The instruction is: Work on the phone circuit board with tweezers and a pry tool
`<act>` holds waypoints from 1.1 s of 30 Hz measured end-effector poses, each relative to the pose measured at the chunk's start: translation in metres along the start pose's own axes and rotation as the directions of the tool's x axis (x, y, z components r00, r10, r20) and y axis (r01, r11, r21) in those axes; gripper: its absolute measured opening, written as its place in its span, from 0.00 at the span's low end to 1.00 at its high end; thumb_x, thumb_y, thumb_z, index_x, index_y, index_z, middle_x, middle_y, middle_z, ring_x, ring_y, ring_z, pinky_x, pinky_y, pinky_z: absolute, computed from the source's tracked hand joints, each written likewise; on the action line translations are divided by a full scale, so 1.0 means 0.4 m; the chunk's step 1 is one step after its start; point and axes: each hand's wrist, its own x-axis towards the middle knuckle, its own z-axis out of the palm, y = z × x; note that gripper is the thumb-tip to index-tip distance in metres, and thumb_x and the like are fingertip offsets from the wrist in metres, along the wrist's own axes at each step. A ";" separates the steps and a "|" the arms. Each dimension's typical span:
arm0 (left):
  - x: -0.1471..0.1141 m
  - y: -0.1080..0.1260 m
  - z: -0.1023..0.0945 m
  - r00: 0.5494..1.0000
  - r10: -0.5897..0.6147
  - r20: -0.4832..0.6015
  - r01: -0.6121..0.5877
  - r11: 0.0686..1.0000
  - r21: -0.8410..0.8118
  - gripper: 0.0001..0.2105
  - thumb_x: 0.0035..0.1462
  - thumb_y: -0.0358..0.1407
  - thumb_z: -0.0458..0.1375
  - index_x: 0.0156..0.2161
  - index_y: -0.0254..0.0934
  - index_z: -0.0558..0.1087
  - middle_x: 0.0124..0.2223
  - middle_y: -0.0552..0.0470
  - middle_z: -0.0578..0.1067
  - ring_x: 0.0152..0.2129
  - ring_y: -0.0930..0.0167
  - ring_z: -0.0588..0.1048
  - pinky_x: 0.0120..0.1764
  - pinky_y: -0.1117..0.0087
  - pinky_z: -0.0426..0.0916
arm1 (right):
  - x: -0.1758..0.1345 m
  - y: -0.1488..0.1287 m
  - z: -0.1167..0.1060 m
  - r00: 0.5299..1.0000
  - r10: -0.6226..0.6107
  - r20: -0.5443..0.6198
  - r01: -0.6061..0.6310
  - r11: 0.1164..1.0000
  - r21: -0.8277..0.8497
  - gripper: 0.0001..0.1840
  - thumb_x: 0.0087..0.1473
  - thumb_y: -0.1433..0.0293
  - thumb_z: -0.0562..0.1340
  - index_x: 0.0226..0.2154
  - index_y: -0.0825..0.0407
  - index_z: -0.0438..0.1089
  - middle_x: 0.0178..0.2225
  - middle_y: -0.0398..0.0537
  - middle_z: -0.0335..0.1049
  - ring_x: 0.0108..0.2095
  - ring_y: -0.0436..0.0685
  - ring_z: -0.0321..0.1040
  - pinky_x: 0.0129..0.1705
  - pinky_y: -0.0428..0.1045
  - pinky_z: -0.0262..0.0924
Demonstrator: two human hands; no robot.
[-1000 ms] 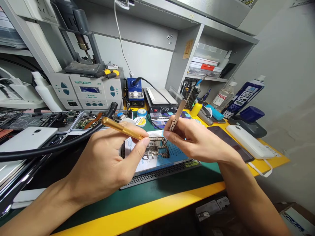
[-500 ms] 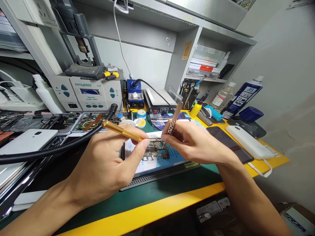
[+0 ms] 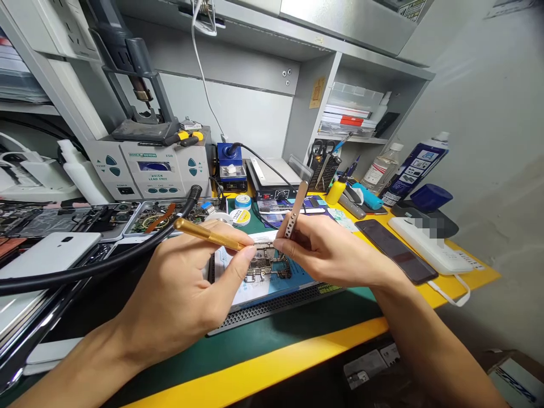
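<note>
The golden tool and tweezers look like shiny metal

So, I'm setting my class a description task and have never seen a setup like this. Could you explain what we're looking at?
There is no robot here: these are a person's bare hands. Every picture comes from one camera worn on the head, looking forward and down.

The left hand grips a golden pen-shaped tool; its tip is hidden by the fingers. The right hand pinches metal tweezers, handle end up. Between the hands, a small circuit board lies on a blue-and-white pad, above a green mat.

Behind the left hand stands a grey control box with a display and buttons. To the right lies a dark, flat, phone-like device.
</note>
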 end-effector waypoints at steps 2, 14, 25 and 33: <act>0.002 0.000 0.000 1.000 -0.001 0.002 0.001 1.000 -0.002 0.04 0.62 0.32 0.60 0.42 0.40 0.76 0.40 0.57 0.80 0.38 0.74 0.78 0.46 0.73 0.70 | -0.001 0.001 -0.001 1.000 -0.001 0.001 0.001 1.000 0.011 0.10 0.66 0.64 0.61 0.34 0.50 0.65 0.26 0.39 0.61 0.26 0.52 0.54 0.26 0.50 0.46; 0.007 0.007 0.002 1.000 -0.002 0.008 0.002 1.000 -0.025 0.04 0.63 0.32 0.60 0.42 0.42 0.75 0.40 0.55 0.80 0.38 0.71 0.79 0.45 0.68 0.72 | 0.005 0.005 0.004 0.995 0.020 -0.098 -0.008 0.993 0.121 0.14 0.66 0.58 0.63 0.34 0.50 0.67 0.24 0.35 0.53 0.25 0.50 0.51 0.26 0.49 0.45; 0.003 0.003 0.001 1.000 0.010 0.007 -0.010 1.000 0.010 0.03 0.64 0.32 0.59 0.42 0.41 0.75 0.40 0.54 0.80 0.39 0.70 0.79 0.46 0.67 0.72 | 0.014 0.007 0.023 0.975 0.025 -0.221 0.020 0.979 0.201 0.15 0.64 0.60 0.65 0.30 0.52 0.69 0.22 0.34 0.51 0.24 0.49 0.49 0.25 0.48 0.43; 0.005 0.008 0.003 1.000 0.011 0.011 -0.012 1.000 0.019 0.03 0.64 0.32 0.59 0.41 0.41 0.75 0.39 0.54 0.81 0.38 0.70 0.80 0.45 0.67 0.73 | 0.016 0.013 0.026 0.963 0.039 -0.267 0.023 0.973 0.228 0.11 0.62 0.64 0.65 0.30 0.51 0.68 0.21 0.35 0.55 0.22 0.49 0.50 0.24 0.48 0.43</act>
